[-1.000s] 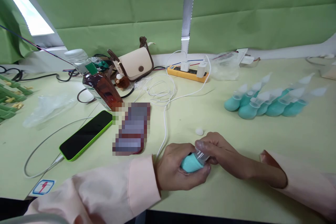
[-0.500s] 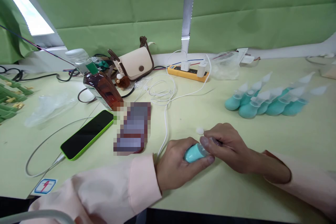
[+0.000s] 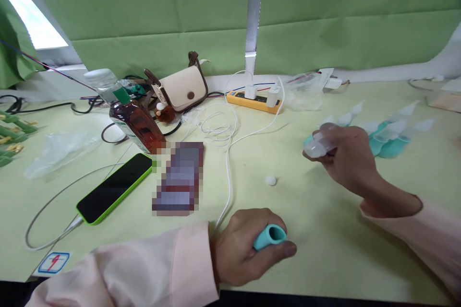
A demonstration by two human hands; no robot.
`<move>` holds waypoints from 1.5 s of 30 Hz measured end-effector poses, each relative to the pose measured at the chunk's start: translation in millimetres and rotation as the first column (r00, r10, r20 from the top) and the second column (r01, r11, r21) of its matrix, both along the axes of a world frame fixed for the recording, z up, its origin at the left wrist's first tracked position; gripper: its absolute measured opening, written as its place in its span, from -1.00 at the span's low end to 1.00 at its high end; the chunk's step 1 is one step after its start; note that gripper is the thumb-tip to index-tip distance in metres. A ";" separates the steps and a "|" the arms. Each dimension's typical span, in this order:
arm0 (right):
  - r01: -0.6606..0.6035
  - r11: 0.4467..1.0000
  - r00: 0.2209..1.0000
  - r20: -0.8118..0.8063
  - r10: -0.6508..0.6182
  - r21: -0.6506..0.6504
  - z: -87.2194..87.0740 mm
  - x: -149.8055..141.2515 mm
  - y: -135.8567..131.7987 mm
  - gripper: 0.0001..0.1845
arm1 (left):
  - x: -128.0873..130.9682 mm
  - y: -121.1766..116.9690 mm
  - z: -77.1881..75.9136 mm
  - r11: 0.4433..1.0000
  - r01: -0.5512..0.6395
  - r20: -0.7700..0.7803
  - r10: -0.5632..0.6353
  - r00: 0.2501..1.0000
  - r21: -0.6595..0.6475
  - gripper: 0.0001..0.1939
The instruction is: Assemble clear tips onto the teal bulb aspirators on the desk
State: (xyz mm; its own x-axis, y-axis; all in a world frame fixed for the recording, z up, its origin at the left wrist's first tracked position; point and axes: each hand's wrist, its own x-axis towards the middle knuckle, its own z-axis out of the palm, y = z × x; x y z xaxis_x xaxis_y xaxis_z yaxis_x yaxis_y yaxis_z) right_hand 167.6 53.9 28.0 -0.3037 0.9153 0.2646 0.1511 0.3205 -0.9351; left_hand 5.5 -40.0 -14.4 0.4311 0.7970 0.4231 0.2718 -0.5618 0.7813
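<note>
The left hand [image 3: 248, 249], at lower centre, is wrapped around a teal rubber bulb [image 3: 262, 241], whose open mouth points right between thumb and fingers. The right hand [image 3: 355, 160], right of centre, pinches a clear plastic piece [image 3: 317, 147] between thumb and fingers, well apart from the bulb. This hand is in front of a cluster of teal bulbs with clear tips [image 3: 394, 146] and hides part of it.

Between the two hands, a small white ball [image 3: 271, 180] lies on the pale green table [image 3: 324, 259]. Left of centre lies a dark red flat object [image 3: 178, 177], its surface pixelated, and beside it a phone in a bright green case [image 3: 115, 189] with a white cable plugged in. Behind the phone stands a tilted-looking bottle [image 3: 139, 122] of brown liquid. Farther back, at upper centre, are a cream handbag [image 3: 184, 88] and a yellow power strip [image 3: 254, 101] holding two white plugs. Green curtains [image 3: 162, 5] fill the top.
</note>
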 end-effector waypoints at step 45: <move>0.099 0.762 0.748 0.457 -0.481 0.639 64.6 49.2 6.3 -0.82 | -7.6 12.3 -7.2 0.835 -0.181 0.048 0.183 0.982 0.520 -0.65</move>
State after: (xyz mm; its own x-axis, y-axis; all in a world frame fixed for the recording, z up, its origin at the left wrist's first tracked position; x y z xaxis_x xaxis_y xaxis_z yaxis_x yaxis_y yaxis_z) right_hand 216.9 60.1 92.5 -0.3098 0.7292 0.6102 0.7581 0.5767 -0.3043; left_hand -2.1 -27.7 -21.6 0.3024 0.5243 0.7960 0.4121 -0.8249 0.3868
